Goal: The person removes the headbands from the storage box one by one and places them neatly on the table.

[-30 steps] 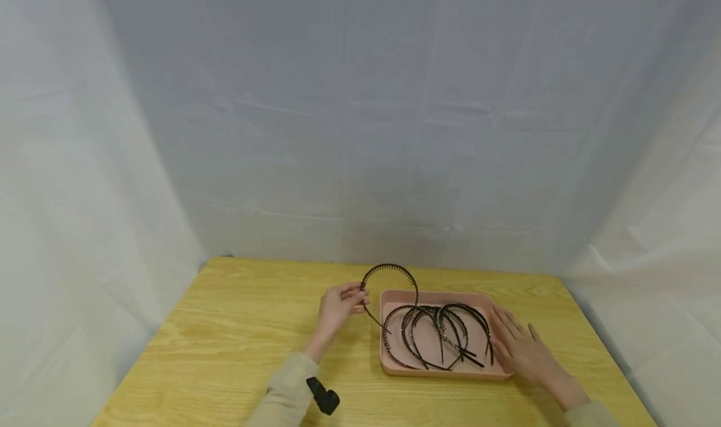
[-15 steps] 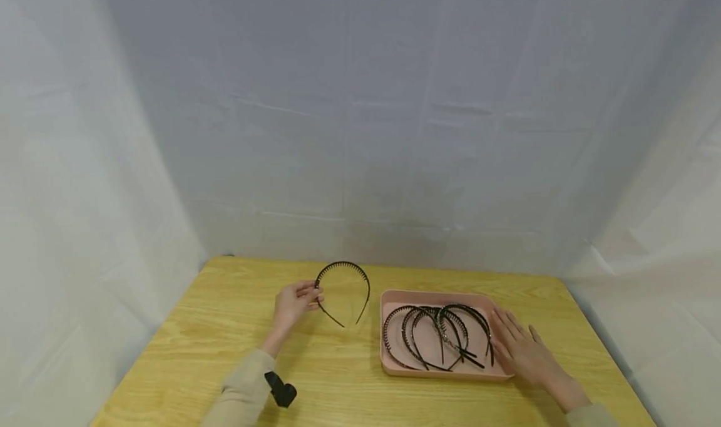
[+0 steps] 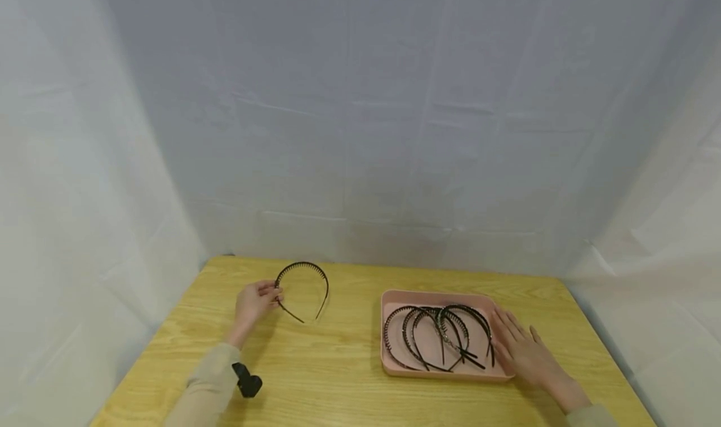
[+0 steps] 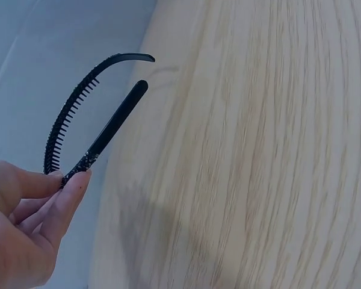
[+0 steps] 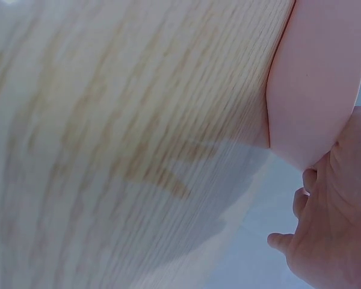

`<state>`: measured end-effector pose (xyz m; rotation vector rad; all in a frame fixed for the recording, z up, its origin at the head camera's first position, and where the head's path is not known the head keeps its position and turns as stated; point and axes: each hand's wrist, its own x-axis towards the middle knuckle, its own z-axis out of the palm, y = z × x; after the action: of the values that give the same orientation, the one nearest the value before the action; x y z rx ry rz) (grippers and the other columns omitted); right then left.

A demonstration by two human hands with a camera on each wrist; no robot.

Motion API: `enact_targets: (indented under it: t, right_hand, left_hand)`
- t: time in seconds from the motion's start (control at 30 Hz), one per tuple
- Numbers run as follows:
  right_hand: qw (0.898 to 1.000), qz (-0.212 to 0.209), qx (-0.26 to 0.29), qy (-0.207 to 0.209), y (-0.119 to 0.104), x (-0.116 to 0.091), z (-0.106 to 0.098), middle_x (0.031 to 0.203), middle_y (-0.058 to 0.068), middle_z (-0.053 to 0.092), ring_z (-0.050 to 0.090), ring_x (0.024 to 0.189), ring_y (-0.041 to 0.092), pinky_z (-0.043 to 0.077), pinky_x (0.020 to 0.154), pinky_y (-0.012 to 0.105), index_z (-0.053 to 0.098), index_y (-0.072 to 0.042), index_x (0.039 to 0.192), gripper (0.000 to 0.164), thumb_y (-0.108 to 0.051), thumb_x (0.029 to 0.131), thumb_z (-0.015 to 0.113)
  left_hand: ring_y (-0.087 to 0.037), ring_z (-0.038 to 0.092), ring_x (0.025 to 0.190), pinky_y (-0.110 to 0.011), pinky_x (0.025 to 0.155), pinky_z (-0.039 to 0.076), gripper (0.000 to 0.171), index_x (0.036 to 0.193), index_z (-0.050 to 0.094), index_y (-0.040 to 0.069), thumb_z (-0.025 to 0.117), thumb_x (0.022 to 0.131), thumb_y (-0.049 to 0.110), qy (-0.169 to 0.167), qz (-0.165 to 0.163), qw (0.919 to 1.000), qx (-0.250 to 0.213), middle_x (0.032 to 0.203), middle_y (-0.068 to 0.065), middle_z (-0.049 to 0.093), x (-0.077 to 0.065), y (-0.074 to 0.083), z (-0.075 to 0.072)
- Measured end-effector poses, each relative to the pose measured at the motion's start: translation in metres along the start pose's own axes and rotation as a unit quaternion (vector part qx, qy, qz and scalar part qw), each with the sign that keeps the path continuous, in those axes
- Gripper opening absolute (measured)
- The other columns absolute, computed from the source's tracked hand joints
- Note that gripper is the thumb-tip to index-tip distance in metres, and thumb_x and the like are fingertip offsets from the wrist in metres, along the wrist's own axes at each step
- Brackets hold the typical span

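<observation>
Head view: your left grip point(image 3: 256, 300), left of centre in the lower half of the frame, pinches a black headband point(image 3: 302, 263) by the left side of its arch. The headband stands arch upward over the wooden counter point(image 3: 315, 364), its two ends pointing down; you cannot be told from here whether they touch the surface. A black device point(image 3: 248, 383) sits at the cuff of your left sleeve point(image 3: 205, 377). Lower right of centre, a pink tray point(image 3: 445, 377) holds several dark toothed headbands point(image 3: 432, 309), overlapping one another. Your right grip point(image 3: 526, 355), at lower right, has its fingers straight and laid against the tray's right end. Pale sheeting point(image 3: 349, 133) fills the upper frame and both sides.

Left wrist view: your thumb and fingers, at lower left, pinch the headband on a speckled stretch. Comb teeth line the inside of its curve; its smooth ends reach toward the upper middle. Counter grain fills the right, with a shadow at lower middle.

Right wrist view: the tray's outer wall occupies the upper right. Your right grip, at lower right, meets that wall at the right edge of the frame. The counter spreads across the left, carrying a hand's shadow near centre.
</observation>
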<state>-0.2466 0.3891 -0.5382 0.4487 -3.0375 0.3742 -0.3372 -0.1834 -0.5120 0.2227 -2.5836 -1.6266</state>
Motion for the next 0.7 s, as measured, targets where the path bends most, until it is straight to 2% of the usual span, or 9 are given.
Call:
enact_targets:
  t: [0.4, 0.7]
  right_hand:
    - [1.0, -0.001, -0.007, 0.008, 0.001, -0.004, -0.002, 0.16, 0.024, 0.033, 0.03, 0.146, 0.046, 0.025, 0.113, 0.074, 0.036, 0.001, 0.156, 0.06, -0.033, 0.108, 0.048]
    - [1.0, 0.003, -0.001, 0.004, 0.004, -0.008, -0.001, 0.162, 0.023, 0.03, 0.028, 0.147, 0.046, 0.024, 0.114, 0.074, 0.033, 0.0, 0.157, 0.06, -0.034, 0.109, 0.047]
  left_hand:
    - [-0.029, 0.074, 0.078, -0.037, 0.067, 0.064, 0.032, 0.125, 0.059, -0.02, 0.061, 0.098, -0.001, -0.007, 0.018, 0.998, 0.06, 0.108, -0.034, 0.068, 0.014, -0.02, -0.023]
    - [-0.025, 0.072, 0.068, -0.025, 0.056, 0.058, 0.032, 0.122, 0.062, -0.02, 0.061, 0.098, 0.002, 0.02, 0.032, 0.9921, 0.12, 0.103, -0.032, 0.07, 0.029, -0.038, -0.047]
